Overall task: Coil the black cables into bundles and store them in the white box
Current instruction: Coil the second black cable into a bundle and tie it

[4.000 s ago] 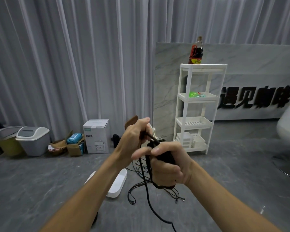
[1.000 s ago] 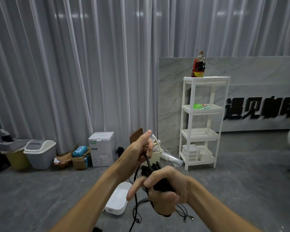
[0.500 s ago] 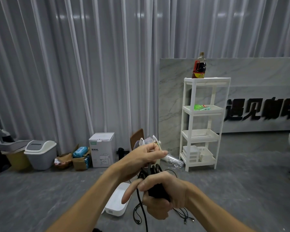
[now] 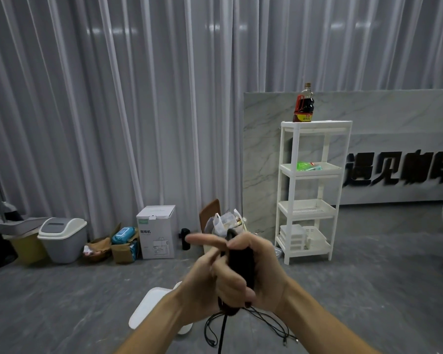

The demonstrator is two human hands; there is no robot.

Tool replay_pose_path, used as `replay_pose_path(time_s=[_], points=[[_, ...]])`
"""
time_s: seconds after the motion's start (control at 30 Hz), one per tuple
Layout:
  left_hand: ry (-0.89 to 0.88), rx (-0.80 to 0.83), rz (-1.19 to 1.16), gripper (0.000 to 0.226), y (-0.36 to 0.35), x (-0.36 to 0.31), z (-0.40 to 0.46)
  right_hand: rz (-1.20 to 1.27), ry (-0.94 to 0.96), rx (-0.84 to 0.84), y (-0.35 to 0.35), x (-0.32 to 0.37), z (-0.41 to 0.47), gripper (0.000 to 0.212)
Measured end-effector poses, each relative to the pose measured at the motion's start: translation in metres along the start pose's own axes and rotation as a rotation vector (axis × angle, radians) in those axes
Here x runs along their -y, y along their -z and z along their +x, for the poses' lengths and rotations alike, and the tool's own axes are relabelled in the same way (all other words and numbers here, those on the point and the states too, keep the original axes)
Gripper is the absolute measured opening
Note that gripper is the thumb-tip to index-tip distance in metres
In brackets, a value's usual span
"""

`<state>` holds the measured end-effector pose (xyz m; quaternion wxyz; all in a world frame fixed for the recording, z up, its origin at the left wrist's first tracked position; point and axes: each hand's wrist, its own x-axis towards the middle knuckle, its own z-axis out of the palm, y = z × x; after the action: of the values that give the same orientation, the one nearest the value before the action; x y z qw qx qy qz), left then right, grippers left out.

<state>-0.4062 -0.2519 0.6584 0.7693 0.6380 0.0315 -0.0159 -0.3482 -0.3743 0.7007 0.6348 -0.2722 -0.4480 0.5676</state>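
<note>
Grey stone floor [image 4: 62,302], white curtains [image 4: 113,98] behind.

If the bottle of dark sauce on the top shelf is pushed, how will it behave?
The bottle is tall, on the white rack's top tier, so it may tip. It looks nearly full, so probably heavy. The slim rack might wobble.

Both hands meet above the grey stone-look floor [image 4: 62,302], well in front of the tall white plastic shelf rack [image 4: 310,190]. Right hand [image 4: 264,272] grips a black coiled cable bundle [image 4: 241,259], index finger extended. Left hand [image 4: 207,279] is wrapped against the bundle. Loose black cable strands [image 4: 266,323] hang beneath. Flat white plastic box [image 4: 151,307] lies on the floor below the left forearm.
</note>
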Motion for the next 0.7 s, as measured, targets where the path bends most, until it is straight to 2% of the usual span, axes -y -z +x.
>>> replay_pose_path(time_s=[0.07, 0.1, 0.2, 0.27, 0.47, 0.7], points=[[-0.035, 0.142, -0.259, 0.053, -0.006, 0.001, -0.001, 0.007, 0.103, -0.095, 0.005, 0.006, 0.001, 0.06], [-0.026, 0.184, -0.292, 0.063, -0.001, 0.005, 0.001, 0.004, 0.139, -0.145, 0.009, 0.009, 0.001, 0.06], [0.127, 0.152, -0.273, 0.086, 0.01, 0.016, 0.003, -0.023, 0.206, -0.289, 0.021, 0.02, -0.003, 0.058], [0.129, 0.201, -0.261, 0.097, 0.013, 0.017, 0.001, -0.046, 0.243, -0.372, 0.029, 0.025, -0.004, 0.056], [0.176, 0.238, -0.381, 0.103, 0.017, 0.007, -0.003, -0.226, 0.258, -0.604, 0.048, 0.033, -0.007, 0.062], [0.184, 0.247, -0.304, 0.106, 0.022, -0.005, -0.004, -0.474, 0.116, -0.692, 0.063, 0.031, -0.014, 0.067]])
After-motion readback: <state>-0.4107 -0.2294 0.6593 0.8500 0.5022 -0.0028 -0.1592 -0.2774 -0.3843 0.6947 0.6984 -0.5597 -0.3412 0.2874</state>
